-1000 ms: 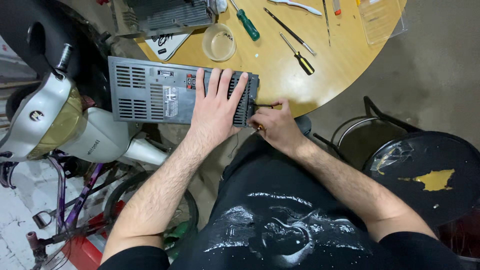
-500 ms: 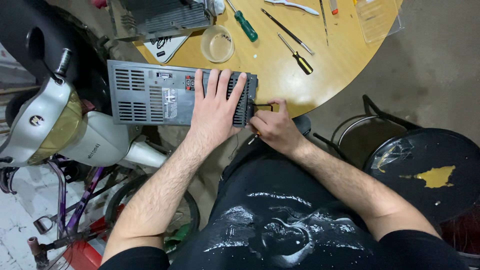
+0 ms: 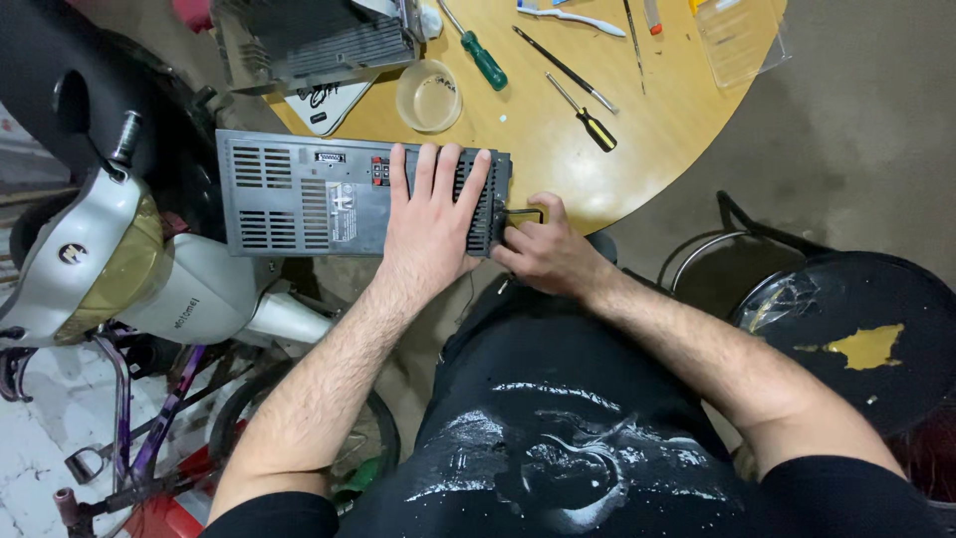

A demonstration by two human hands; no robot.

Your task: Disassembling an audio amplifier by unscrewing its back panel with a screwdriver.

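A grey metal electronics box (image 3: 299, 194) with vent slots lies at the near edge of the round wooden table (image 3: 558, 149). My left hand (image 3: 433, 214) rests flat on its right end, fingers spread over the vents. My right hand (image 3: 543, 249) is closed around a screwdriver handle (image 3: 525, 213) with black and yellow showing, pressed against the box's right side. The tool's tip is hidden by the box edge.
On the table lie a green-handled screwdriver (image 3: 485, 58), a yellow-and-black screwdriver (image 3: 588, 118), a thin black tool (image 3: 563, 68), a clear round cup (image 3: 428, 95), a second grey chassis (image 3: 319, 40) and a clear plastic box (image 3: 737, 40). A scooter (image 3: 119, 269) stands left, a black stool (image 3: 846, 339) right.
Both hands hold nearly the same places. The view has shifted slightly, and my right hand has turned a little at the box's side.
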